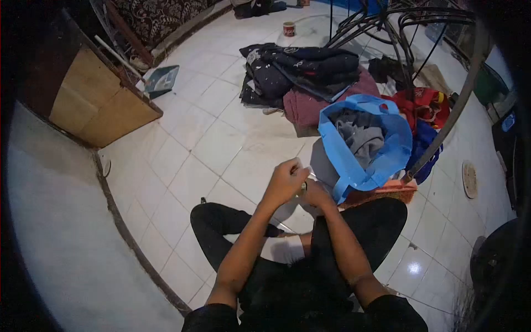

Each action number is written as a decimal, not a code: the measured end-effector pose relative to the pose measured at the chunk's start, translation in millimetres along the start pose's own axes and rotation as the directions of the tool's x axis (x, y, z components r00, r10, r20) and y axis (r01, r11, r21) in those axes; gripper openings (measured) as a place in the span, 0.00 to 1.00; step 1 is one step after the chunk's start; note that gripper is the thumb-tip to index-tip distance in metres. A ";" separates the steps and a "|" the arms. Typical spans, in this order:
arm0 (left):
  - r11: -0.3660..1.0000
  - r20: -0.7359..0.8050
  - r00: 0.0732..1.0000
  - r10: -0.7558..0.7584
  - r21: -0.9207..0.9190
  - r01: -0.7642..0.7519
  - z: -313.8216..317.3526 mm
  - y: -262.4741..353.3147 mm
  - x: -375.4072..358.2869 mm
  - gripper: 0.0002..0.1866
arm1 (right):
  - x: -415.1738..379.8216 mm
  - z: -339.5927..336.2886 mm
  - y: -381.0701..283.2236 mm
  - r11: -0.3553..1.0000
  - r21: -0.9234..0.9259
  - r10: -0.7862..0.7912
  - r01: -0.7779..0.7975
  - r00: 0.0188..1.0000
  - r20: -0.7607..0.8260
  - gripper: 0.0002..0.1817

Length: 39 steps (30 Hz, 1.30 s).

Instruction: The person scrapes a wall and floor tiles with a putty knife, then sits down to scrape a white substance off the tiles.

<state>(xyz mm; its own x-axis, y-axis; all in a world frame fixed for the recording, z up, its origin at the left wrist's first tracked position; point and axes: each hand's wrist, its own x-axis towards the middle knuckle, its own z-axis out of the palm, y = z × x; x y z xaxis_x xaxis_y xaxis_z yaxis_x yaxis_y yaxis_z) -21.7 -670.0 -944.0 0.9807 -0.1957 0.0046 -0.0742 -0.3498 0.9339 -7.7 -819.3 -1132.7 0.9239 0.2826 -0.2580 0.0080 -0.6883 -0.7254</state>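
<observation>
Both hands are close together in front of my crossed legs, above the white tiled floor. My left hand (286,180) is closed, with its fingers curled around something pale that is too small to make out. Just to its right and slightly lower, my right hand (316,193) has its fingers bent in toward the left one; they are partly hidden. A small yellowish thing shows between the hands. Beyond my right hand stands an open blue bag (339,156) with grey cloth (362,138) inside.
Behind the bag lie dark folded clothes (310,66), a maroon cloth (310,105) and red cloth (437,105). A metal frame (470,83) rises at the right. A dustpan (161,81), wooden panel (99,99) and wall (61,193) are left. A small tub (289,29) stands far back.
</observation>
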 end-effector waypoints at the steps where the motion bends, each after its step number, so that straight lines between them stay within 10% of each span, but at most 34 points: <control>1: 0.972 -0.059 0.997 -0.044 0.228 0.056 -6.0 -15.3 -6.4 0.14 | -4.9 -8.8 -19.6 0.993 -0.075 0.099 -0.096 0.994 0.036 0.22; 11: 0.905 0.115 0.962 0.249 0.326 -0.273 23.2 -87.0 -25.7 0.33 | -41.9 -54.5 -61.9 0.973 0.168 0.126 -0.157 0.976 0.179 0.29; 15: 0.915 0.141 0.939 0.312 0.219 -0.337 31.2 -81.7 -31.2 0.27 | -31.3 -30.0 -1.8 0.960 0.052 -0.273 0.276 0.961 -0.052 0.28; 16: 0.918 0.171 0.945 0.279 0.241 -0.315 43.4 -111.9 -24.9 0.24 | -47.1 -51.4 -45.3 0.993 -0.100 0.070 -0.061 0.994 0.085 0.24; 25: 0.950 0.353 0.924 0.149 0.208 -0.233 28.0 -97.5 -30.3 0.22 | -64.1 -47.9 -63.8 0.937 -0.338 0.132 -0.091 0.986 0.099 0.25; 39: 0.956 0.200 0.960 0.193 0.180 -0.230 23.8 -109.9 -33.6 0.16 | -81.9 -70.2 -108.3 0.949 -0.314 0.033 -0.027 0.999 0.012 0.23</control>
<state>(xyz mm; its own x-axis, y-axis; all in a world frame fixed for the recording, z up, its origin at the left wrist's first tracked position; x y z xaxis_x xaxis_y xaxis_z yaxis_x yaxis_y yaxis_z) -50.8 -646.8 -1055.3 0.8913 -0.4390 0.1135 -0.3292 -0.4544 0.8277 -57.4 -814.9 -988.2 0.9190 0.2681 -0.2892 0.1027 -0.8707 -0.4810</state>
